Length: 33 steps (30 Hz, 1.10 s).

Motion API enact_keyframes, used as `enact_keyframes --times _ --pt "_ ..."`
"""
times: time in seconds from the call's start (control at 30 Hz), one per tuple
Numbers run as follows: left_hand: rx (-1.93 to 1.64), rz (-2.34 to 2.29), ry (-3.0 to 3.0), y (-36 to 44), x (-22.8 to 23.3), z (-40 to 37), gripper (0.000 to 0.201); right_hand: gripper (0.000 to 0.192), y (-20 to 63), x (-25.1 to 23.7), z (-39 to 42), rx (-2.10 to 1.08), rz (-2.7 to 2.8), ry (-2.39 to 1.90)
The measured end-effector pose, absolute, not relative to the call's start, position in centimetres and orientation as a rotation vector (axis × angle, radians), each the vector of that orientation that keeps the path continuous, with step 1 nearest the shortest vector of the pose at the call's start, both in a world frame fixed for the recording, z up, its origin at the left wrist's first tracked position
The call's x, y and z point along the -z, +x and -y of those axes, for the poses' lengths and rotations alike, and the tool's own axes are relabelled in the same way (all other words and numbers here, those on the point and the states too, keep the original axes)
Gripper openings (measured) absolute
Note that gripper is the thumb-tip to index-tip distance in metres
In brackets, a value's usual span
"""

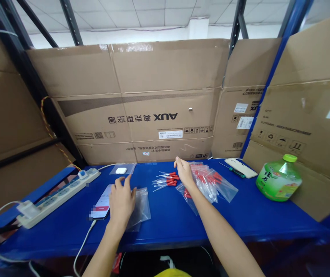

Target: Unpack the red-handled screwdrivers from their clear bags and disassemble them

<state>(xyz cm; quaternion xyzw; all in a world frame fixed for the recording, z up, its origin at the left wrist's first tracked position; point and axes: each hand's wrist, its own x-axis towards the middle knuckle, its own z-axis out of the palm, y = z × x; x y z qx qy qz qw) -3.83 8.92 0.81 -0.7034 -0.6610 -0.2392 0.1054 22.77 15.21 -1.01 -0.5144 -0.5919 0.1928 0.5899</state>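
My left hand is open, its fingers spread and slightly bent, above a stack of clear plastic bags and beside a lit phone. My right hand has its fingers curled together; whether anything is in them is hidden. It hovers between a loose pile of small red-handled tools with thin metal shafts and a heap of clear bags holding similar red-handled pieces. One such bag lies under my right wrist.
A white power strip runs along the left side, with a charging cable near the phone. Behind lies a white earbud case on a clear bag. To the right are a green screwdriver, a cream phone-shaped item and a green bottle. Cardboard walls the table.
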Motion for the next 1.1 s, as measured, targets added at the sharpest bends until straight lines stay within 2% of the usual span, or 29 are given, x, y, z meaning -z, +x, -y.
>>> enact_keyframes --times 0.1,0.2,0.27,0.4,0.5,0.67,0.83,1.0,1.1 --pt "0.983 1.844 -2.292 -0.9 -3.4 -10.3 0.046 0.047 23.9 -0.1 -14.8 -0.180 1.437 -1.364" --pt "1.309 1.679 -2.565 2.9 -5.8 -12.9 0.040 0.027 27.2 -1.3 -14.5 -0.028 1.467 -1.571" --pt "1.526 1.524 -2.720 5.1 -6.6 -14.8 0.032 0.026 30.7 -1.6 -14.2 0.038 1.399 -1.773" --pt "1.655 1.328 -2.946 7.6 -5.9 -17.6 0.020 0.041 38.2 -0.1 -13.3 -0.070 1.327 -2.152" --pt "1.470 1.249 -3.138 7.6 -4.4 -18.6 0.021 0.036 41.4 1.8 -12.4 -0.282 1.415 -2.237" --pt "1.370 1.143 -3.170 6.9 -2.8 -18.8 0.020 0.030 41.6 2.3 -11.2 -0.275 1.418 -2.214" --pt "1.427 1.121 -2.972 6.3 -3.1 -17.6 0.022 0.016 40.1 -1.1 -9.9 -0.067 1.346 -2.077" --pt "1.425 1.080 -2.976 6.5 -3.7 -16.0 0.029 0.028 35.1 -5.8 -10.4 -0.328 1.386 -1.472" --pt "1.428 1.143 -2.926 6.9 -3.8 -15.3 0.033 0.025 30.1 -7.4 -12.3 -0.385 1.302 -1.173"
